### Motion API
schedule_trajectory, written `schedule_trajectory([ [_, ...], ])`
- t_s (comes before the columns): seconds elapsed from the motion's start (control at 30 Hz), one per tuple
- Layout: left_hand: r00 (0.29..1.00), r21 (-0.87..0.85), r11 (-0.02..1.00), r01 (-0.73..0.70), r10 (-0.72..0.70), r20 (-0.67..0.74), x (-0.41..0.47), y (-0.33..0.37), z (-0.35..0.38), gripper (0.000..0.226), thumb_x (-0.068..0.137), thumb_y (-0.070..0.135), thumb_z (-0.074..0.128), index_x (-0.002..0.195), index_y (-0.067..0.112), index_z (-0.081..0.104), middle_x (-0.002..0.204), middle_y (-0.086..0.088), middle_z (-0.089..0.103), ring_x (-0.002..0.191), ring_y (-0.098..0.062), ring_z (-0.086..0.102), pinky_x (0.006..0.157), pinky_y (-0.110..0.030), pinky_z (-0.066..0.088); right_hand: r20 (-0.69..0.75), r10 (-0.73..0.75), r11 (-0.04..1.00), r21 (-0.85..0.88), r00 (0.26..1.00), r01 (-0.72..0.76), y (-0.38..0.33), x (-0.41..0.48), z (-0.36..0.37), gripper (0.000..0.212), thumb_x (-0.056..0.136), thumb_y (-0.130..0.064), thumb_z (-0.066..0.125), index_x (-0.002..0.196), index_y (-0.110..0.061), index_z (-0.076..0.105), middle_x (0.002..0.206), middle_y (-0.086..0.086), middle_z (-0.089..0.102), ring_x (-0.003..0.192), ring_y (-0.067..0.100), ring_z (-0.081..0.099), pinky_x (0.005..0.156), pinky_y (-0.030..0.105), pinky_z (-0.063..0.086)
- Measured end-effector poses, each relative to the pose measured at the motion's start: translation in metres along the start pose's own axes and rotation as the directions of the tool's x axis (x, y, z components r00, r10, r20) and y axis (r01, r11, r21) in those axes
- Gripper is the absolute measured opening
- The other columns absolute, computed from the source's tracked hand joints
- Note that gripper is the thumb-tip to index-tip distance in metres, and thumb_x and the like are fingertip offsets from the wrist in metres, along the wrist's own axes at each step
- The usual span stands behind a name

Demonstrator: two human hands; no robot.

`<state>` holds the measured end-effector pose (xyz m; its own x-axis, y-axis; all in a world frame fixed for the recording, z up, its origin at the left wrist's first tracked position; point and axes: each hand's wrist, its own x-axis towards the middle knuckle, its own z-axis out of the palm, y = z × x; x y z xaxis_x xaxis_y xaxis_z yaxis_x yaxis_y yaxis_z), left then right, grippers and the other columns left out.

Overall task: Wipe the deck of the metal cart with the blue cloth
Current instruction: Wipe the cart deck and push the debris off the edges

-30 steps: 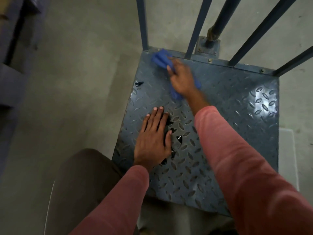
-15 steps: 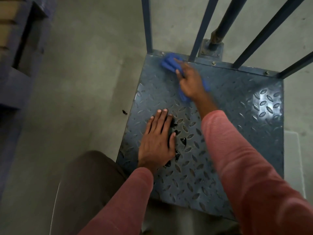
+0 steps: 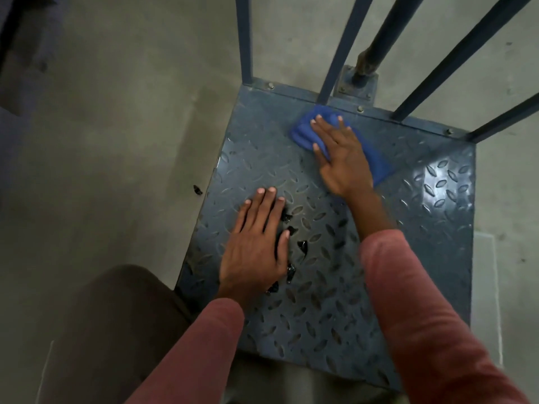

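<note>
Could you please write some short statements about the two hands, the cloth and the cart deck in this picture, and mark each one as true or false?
1. The right hand lies flat on the blue cloth, with its fingers straight. True.
2. The blue cloth lies at the near edge of the deck, close to the person. False: it lies near the far edge, by the upright bars.
3. The left hand rests flat on the deck and holds nothing. True.
4. All the dark bits lie on the deck. False: dark fragments lie beside the left hand, but one dark piece lies on the floor, left of the deck.
</note>
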<state>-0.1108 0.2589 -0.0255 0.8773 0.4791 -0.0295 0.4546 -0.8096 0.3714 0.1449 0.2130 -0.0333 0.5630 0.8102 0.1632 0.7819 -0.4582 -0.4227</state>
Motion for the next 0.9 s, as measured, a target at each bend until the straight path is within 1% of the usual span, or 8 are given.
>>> schedule_trajectory([
  [0.13, 1.000, -0.013, 1.000, -0.002, 0.001, -0.024, 0.002, 0.000, 0.001, 0.061, 0.107, 0.036, 0.041, 0.161, 0.010, 0.032, 0.172, -0.008, 0.023, 0.161, -0.021, 0.010, 0.129, -0.047, 0.017, 0.055, -0.178, 0.983, 0.043, 0.982, 0.176, -0.034, 0.036, 0.025, 0.048, 0.105, -0.027, 0.044, 0.150, -0.011, 0.046, 0.156, 0.009, 0.045, 0.149, 0.036, 0.032, 0.124, 0.051, 0.023],
  [0.3, 0.999, -0.028, 1.000, -0.009, 0.008, -0.031, 0.002, -0.001, 0.000, 0.060, 0.107, 0.035, 0.042, 0.160, 0.009, 0.034, 0.171, -0.008, 0.025, 0.161, -0.021, 0.012, 0.129, -0.046, 0.019, 0.324, -0.613, 0.787, 0.164, 0.721, 0.595, -0.039, 0.058, 0.029, 0.052, 0.105, -0.029, 0.042, 0.153, -0.009, 0.039, 0.161, 0.007, 0.037, 0.152, 0.027, 0.026, 0.126, 0.041, 0.015],
  [0.47, 1.000, -0.007, 1.000, -0.007, 0.007, 0.003, 0.002, -0.001, -0.001, 0.062, 0.107, 0.037, 0.037, 0.162, 0.009, 0.030, 0.173, -0.007, 0.019, 0.162, -0.021, 0.006, 0.130, -0.045, 0.016, 0.183, -0.464, 0.886, 0.103, 0.867, 0.453, -0.027, 0.087, 0.023, 0.049, 0.105, -0.022, 0.045, 0.152, -0.008, 0.041, 0.159, 0.012, 0.039, 0.149, 0.032, 0.034, 0.121, 0.056, 0.026],
  [0.57, 1.000, -0.008, 1.000, -0.005, 0.005, 0.003, 0.002, -0.001, 0.000, 0.061, 0.107, 0.036, 0.039, 0.161, 0.009, 0.031, 0.172, -0.008, 0.021, 0.162, -0.021, 0.008, 0.130, -0.045, 0.016, 0.312, -0.649, 0.756, 0.165, 0.694, 0.633, -0.049, 0.057, 0.037, 0.053, 0.103, -0.024, 0.044, 0.154, -0.009, 0.038, 0.161, 0.008, 0.037, 0.152, 0.028, 0.024, 0.126, 0.043, 0.016],
  [0.63, 1.000, -0.008, 1.000, -0.008, 0.008, 0.005, 0.002, -0.002, 0.000, 0.062, 0.107, 0.036, 0.039, 0.162, 0.009, 0.029, 0.172, -0.008, 0.020, 0.162, -0.021, 0.007, 0.130, -0.045, 0.015, 0.316, -0.679, 0.730, 0.194, 0.662, 0.656, -0.050, 0.068, 0.031, 0.051, 0.105, -0.022, 0.045, 0.154, -0.011, 0.038, 0.162, 0.005, 0.036, 0.153, 0.026, 0.026, 0.127, 0.042, 0.016],
  [0.77, 1.000, 0.004, 1.000, -0.007, 0.007, -0.009, 0.002, -0.002, 0.002, 0.064, 0.107, 0.037, 0.041, 0.163, 0.009, 0.029, 0.173, -0.008, 0.019, 0.162, -0.020, 0.006, 0.131, -0.044, 0.013, 0.206, -0.425, 0.904, 0.151, 0.881, 0.401, -0.055, 0.102, 0.040, 0.048, 0.104, -0.022, 0.046, 0.148, -0.005, 0.047, 0.156, 0.013, 0.044, 0.146, 0.034, 0.039, 0.120, 0.057, 0.027],
  [0.83, 1.000, 0.014, 1.000, -0.010, 0.010, -0.010, 0.001, -0.002, 0.003, 0.063, 0.107, 0.037, 0.040, 0.162, 0.009, 0.029, 0.172, -0.009, 0.020, 0.162, -0.021, 0.007, 0.131, -0.044, 0.013, 0.188, -0.515, 0.857, 0.148, 0.836, 0.494, -0.070, 0.092, 0.046, 0.048, 0.102, -0.019, 0.050, 0.148, -0.005, 0.047, 0.155, 0.013, 0.045, 0.147, 0.035, 0.037, 0.122, 0.054, 0.027],
  [0.9, 1.000, 0.010, 1.000, -0.011, 0.011, -0.009, 0.002, -0.002, 0.002, 0.063, 0.106, 0.036, 0.041, 0.162, 0.009, 0.031, 0.172, -0.009, 0.021, 0.162, -0.021, 0.008, 0.131, -0.044, 0.014, 0.269, -0.665, 0.746, 0.205, 0.697, 0.633, -0.071, 0.075, 0.047, 0.051, 0.103, -0.021, 0.050, 0.152, -0.009, 0.042, 0.159, 0.009, 0.041, 0.150, 0.026, 0.029, 0.125, 0.044, 0.022],
])
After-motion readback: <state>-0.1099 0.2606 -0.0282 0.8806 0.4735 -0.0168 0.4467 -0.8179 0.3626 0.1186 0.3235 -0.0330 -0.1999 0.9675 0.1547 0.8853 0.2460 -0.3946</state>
